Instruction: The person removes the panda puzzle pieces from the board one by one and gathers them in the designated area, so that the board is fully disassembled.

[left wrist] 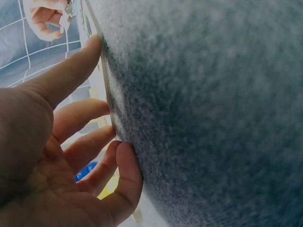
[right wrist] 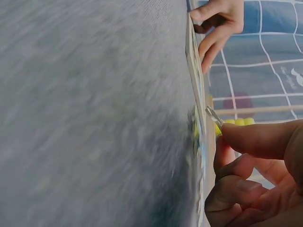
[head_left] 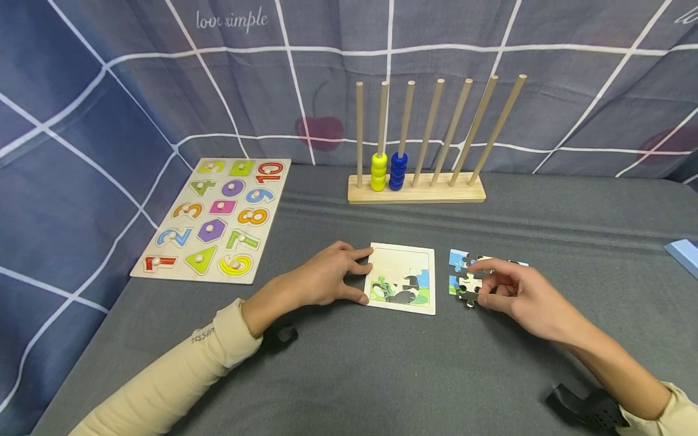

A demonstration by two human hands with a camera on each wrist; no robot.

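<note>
A square puzzle board point(head_left: 403, 259), partly filled with a panda picture, lies flat on the grey table point(head_left: 382, 375). My left hand point(head_left: 360, 275) rests beside it, thumb and relaxed fingers touching the board's left edge point(left wrist: 106, 80). Right of the board, my right hand point(head_left: 480, 283) pinches a jigsaw piece point(head_left: 469, 286) between thumb and fingertips, just above several loose pieces point(head_left: 458, 259). In the right wrist view the thin piece point(right wrist: 213, 115) shows edge-on at my fingertips point(right wrist: 236, 135), close to the board point(right wrist: 191, 56).
A number-and-shape peg board point(head_left: 215, 218) lies at the left. A wooden rod stand point(head_left: 417, 189) at the back carries yellow rings point(head_left: 378, 171) and blue rings point(head_left: 398, 171). A light blue object point(head_left: 684, 254) pokes in at the right edge. Checked fabric walls the table.
</note>
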